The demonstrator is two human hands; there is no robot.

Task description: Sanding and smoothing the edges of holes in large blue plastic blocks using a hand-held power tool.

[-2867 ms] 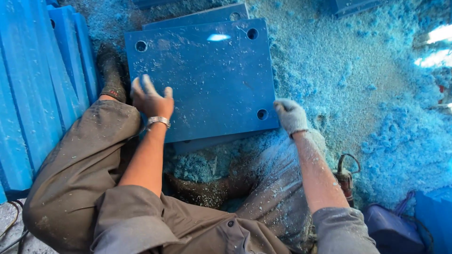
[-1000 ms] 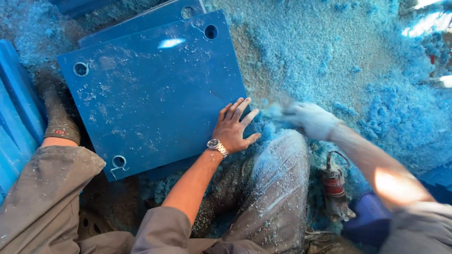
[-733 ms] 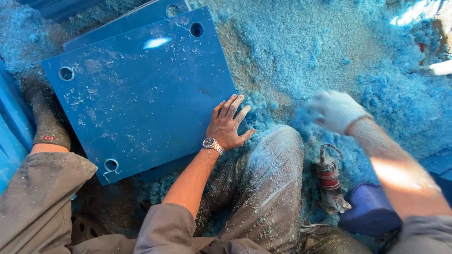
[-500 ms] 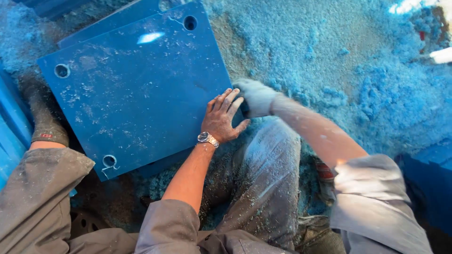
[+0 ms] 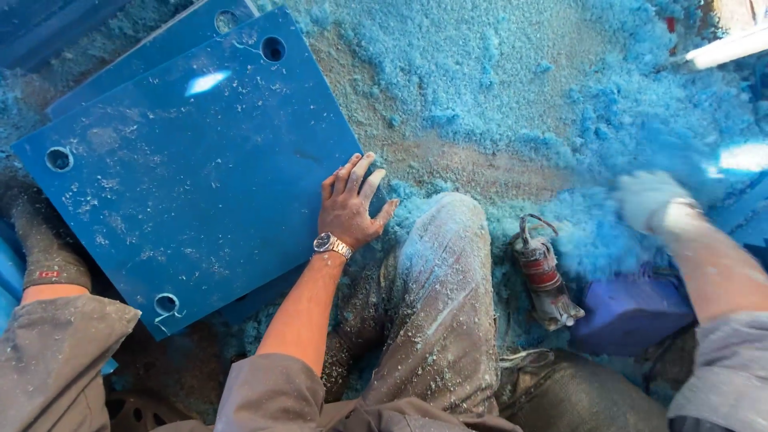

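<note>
Heaps of blue shavings (image 5: 512, 88), blue panel (image 5: 184, 176)

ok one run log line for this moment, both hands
left hand: flat on blue panel edge | right hand: gloved, blurred, over blue shavings | power tool: lying by knee

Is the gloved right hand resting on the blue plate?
No, the right hand is off over the blue shavings; only the bare left hand touches the blue plate.

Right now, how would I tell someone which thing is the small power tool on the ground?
Start at the big blue plate under the left hand. Go right past the dusty knee. The power tool lies in blue shavings: the only red-banded thing there.
</note>
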